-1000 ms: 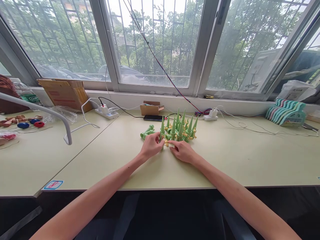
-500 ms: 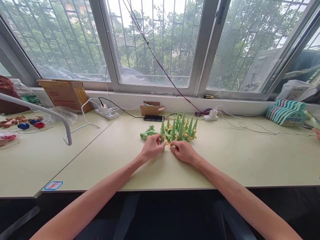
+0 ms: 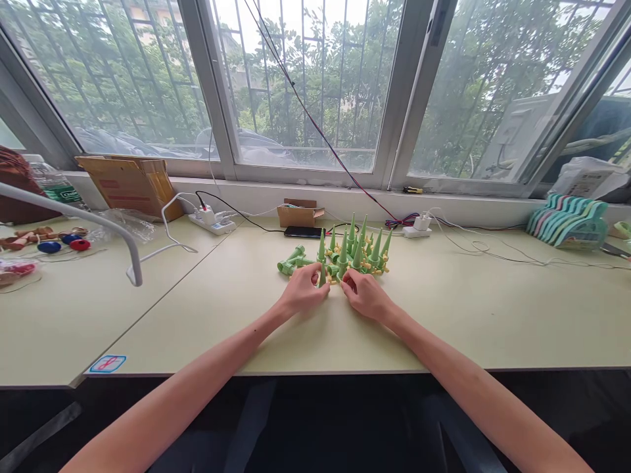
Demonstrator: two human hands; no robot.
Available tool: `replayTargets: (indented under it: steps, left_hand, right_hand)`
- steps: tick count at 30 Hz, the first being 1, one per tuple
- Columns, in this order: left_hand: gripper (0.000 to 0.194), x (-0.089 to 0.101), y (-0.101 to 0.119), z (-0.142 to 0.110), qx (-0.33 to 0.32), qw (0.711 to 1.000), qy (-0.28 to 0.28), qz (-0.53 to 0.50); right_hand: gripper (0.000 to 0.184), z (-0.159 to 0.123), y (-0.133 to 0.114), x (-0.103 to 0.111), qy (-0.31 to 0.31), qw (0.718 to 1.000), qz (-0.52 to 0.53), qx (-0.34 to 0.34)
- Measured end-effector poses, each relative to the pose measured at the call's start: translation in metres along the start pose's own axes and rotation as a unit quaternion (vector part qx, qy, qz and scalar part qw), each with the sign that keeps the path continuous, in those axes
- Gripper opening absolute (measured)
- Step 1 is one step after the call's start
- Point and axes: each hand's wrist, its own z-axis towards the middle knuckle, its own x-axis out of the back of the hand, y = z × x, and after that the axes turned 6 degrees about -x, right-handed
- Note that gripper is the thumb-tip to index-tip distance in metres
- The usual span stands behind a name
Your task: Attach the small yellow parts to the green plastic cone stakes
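My left hand is closed around a green plastic cone-shaped watering spike, which stands point up between thumb and fingers. A small yellow valve pokes out just right of that grip. My right hand has its fingertips pinched together at the front of a cluster of upright green spikes fitted with yellow valves. Whatever is between the right fingertips is hidden. Behind my left hand lie several green tubular pieces on their sides.
Behind the cluster are a black phone and a small cardboard box. Power strips and cables run along the windowsill. A white bent metal tube reaches in from the left. Pastel hangers stand at far right.
My right hand has shifted slightly right, away from my left hand, its fingers curling more. My left hand stays on the spike. Another person's hand at the right edge has gone from view.
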Motion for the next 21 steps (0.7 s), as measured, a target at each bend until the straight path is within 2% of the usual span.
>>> replayTargets:
  steps: [10,15,21]
  left_hand:
    - [0.013,0.0004,0.0016,-0.0017,-0.031,0.999,-0.023,-0.018]
    - [0.011,0.0000,0.0016,-0.0029,-0.024,0.998,-0.046,-0.046]
    - [0.009,0.0001,0.0032,-0.0031,-0.022,0.997,-0.046,-0.056]
  right_hand:
    - [0.008,0.0006,0.0018,-0.0009,0.002,0.999,0.028,0.024]
    - [0.007,0.0004,0.0017,-0.0008,-0.002,0.999,0.029,0.028]
    - [0.007,0.0006,0.0026,-0.0013,0.003,0.999,0.034,0.031]
